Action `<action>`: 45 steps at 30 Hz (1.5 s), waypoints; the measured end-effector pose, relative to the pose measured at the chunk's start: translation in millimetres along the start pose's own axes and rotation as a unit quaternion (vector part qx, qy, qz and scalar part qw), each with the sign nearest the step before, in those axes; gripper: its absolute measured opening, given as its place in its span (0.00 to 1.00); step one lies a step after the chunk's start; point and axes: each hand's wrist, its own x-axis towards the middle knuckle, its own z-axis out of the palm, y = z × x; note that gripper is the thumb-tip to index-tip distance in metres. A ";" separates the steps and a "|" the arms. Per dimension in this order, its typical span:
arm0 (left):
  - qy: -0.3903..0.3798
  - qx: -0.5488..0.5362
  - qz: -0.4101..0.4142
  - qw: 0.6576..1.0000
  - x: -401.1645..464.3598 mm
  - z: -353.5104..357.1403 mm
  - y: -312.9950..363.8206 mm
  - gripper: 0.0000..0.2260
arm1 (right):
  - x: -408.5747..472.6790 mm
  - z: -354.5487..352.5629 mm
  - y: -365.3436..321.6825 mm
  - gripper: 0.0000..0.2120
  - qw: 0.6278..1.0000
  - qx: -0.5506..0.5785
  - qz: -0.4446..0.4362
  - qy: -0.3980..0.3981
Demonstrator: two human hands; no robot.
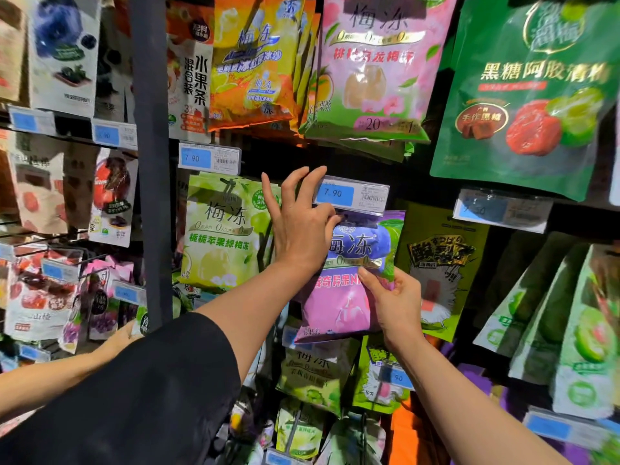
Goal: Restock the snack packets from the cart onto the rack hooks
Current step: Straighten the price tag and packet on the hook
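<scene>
1. A third hand [117, 338], belonging to another person at the far left, reaches toward packets low on the rack; whether it grips anything cannot be told.
2. The green apple jelly packet [224, 233] hangs just left of the work, already on its hook.
3. The left hand [300, 226] is up at the top of the purple jelly packet [349, 283], thumb and a finger seemingly pinching its header while the other fingers spread upward, touching the price tag [350, 194] that fronts the hook.
4. That packet is against the rack just below the tag; the hook itself is hidden, so whether it is threaded cannot be told.
5. The right hand [391, 297] grips the packet's right edge at mid-height, steadying it.
6. Judged from its puffed, glossy film, the packet is light, soft and somewhat slippery; the stiffer sealed header beside the hang hole is the best hold, not the yielding middle.
</scene>
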 end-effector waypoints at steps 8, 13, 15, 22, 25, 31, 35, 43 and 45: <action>0.021 -0.003 -0.010 1.000 -0.4 3.9 2.8 0.07 | 5.6 -2.7 0.4 0.07 1.000 -0.009 0.005 -0.009; 0.027 -0.008 -0.013 1.000 -1.0 3.9 4.1 0.08 | 8.5 -9.0 4.6 0.06 0.999 -0.023 0.022 -0.018; 0.028 -0.008 -0.015 0.999 0.8 3.5 5.2 0.09 | 10.3 -9.2 3.9 0.05 0.999 -0.026 0.028 -0.023; 0.032 0.013 0.014 0.999 1.8 3.3 4.7 0.08 | 13.5 -5.4 3.3 0.07 0.997 -0.032 0.055 -0.035; 0.035 -0.001 0.021 0.999 2.1 3.8 3.1 0.08 | 21.6 -3.1 -3.0 0.09 0.996 0.000 0.082 -0.031; 0.031 -0.007 0.031 0.999 -2.6 7.3 -3.3 0.09 | 38.8 5.9 -3.4 0.03 0.994 0.060 0.092 0.008; 0.020 -0.025 0.021 0.999 -4.0 9.3 -1.9 0.07 | 39.0 7.9 4.2 0.05 0.996 0.036 0.068 0.043; 0.029 -0.042 0.041 0.998 -9.6 11.5 -11.9 0.05 | 34.6 8.1 -1.6 0.03 0.998 0.036 0.049 0.020; 0.019 -0.034 0.047 0.998 -12.9 14.3 -13.9 0.05 | 32.9 7.7 -1.5 0.03 0.998 0.030 0.045 0.018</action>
